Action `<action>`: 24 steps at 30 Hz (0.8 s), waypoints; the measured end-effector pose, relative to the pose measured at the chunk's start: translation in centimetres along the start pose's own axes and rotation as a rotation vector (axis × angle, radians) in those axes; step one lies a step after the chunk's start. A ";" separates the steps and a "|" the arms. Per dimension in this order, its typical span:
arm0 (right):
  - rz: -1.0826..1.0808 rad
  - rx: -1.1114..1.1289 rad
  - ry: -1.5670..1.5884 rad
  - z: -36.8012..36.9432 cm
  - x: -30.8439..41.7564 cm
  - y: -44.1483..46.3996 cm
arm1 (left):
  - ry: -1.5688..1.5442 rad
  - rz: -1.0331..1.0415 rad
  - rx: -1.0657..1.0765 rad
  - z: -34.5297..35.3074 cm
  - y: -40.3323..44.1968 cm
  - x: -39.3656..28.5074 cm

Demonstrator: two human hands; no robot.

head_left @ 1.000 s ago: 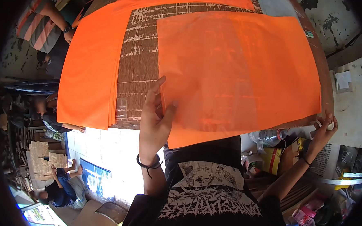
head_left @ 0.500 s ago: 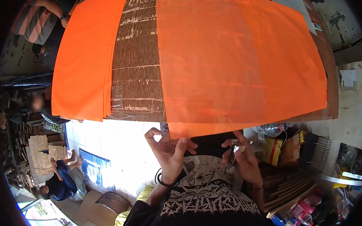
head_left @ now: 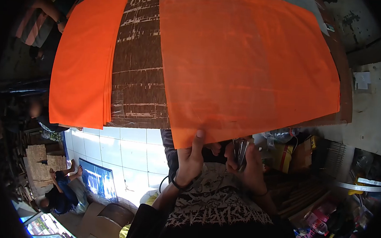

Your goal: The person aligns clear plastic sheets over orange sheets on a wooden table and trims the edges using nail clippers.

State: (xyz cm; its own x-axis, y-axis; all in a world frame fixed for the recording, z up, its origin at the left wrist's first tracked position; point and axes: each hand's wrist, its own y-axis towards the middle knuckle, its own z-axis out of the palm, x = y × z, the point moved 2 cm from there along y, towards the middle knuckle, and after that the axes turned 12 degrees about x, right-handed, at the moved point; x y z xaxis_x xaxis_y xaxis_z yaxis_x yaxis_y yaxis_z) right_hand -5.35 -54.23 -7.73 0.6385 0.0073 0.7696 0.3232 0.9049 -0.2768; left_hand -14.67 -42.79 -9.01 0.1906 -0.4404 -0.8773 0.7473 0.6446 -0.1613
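Note:
A thin, see-through orange fabric sheet [head_left: 228, 56] lies across the brown table, with its near edge hanging over toward me. My left hand [head_left: 190, 162] grips the sheet's near left corner, thumb on top and the other fingers underneath, partly hidden by the fabric. Just to the right, my right hand [head_left: 250, 165] is closed around a small shiny metal tool [head_left: 240, 152], whose exact kind I cannot make out. The tool is close to the sheet's hanging edge.
A stack of orange fabric pieces [head_left: 83, 61] lies on the left of the table [head_left: 139, 73]. At far left stands a person in a striped shirt [head_left: 36, 24]; another person [head_left: 61, 194] sits on the floor. Wooden strips [head_left: 300, 196] and clutter fill the lower right.
My left hand has gone from loose fingers beside the corner to a thumb-on-top grip on it. My right hand with the metal tool has shifted slightly left. The picture has darkened.

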 end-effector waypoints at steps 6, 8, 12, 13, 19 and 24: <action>-0.038 0.057 -0.164 1.0 0.9 0.9 | 0.193 0.028 -0.009 0.0 0.9 -0.9; -0.030 0.070 -0.130 0.9 0.7 1.0 | 0.144 0.043 -0.031 0.1 0.9 -1.2; -0.024 0.077 -0.086 1.1 0.7 1.2 | 0.166 0.040 0.102 -0.4 0.9 -0.7; -0.017 0.073 -0.088 1.1 0.6 1.1 | 0.203 0.017 0.184 -0.1 1.0 -0.7; -0.008 0.056 -0.071 1.2 0.6 1.2 | -0.054 -0.207 0.232 1.0 1.0 -0.8; 0.007 0.023 -0.108 1.3 0.6 1.4 | 0.030 -0.165 0.221 0.9 1.1 -1.0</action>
State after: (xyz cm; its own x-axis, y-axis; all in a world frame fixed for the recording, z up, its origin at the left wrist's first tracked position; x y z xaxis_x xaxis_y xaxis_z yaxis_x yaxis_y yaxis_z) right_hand -5.43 -52.45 -6.91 0.5613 0.0585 0.8256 0.3019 0.9143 -0.2701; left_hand -13.49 -42.20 -7.87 0.0380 -0.5078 -0.8606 0.8881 0.4121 -0.2039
